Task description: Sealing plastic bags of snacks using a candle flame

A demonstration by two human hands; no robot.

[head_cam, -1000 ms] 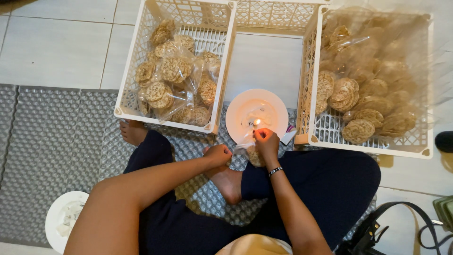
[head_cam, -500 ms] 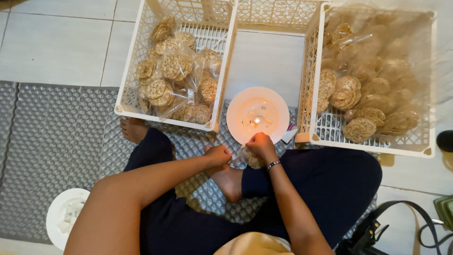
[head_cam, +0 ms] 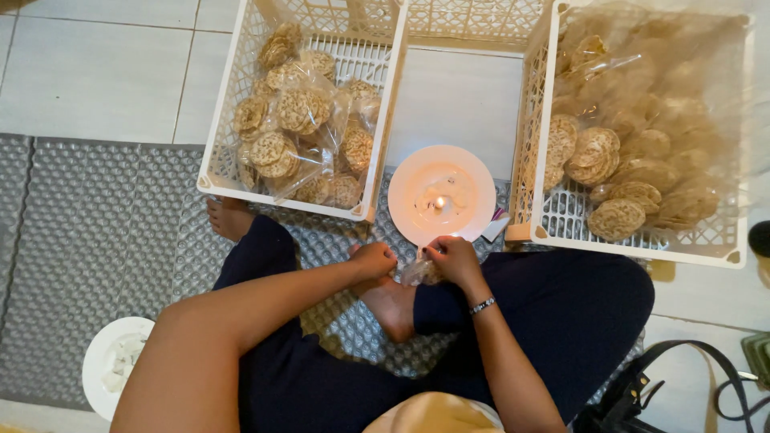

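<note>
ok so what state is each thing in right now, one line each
candle: lit, standing on the white plate
small plastic bag: pinched between both hands
left hand: closed on the bag
right hand: closed on the bag
left crate: part full of bagged crackers
right crate: holds loose crackers in a clear liner

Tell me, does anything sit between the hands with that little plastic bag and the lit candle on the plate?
Nothing visible does. Both the left hand and right hand pinch the small bag just short of the plate; only the plate's rim separates it from the candle flame.
</note>
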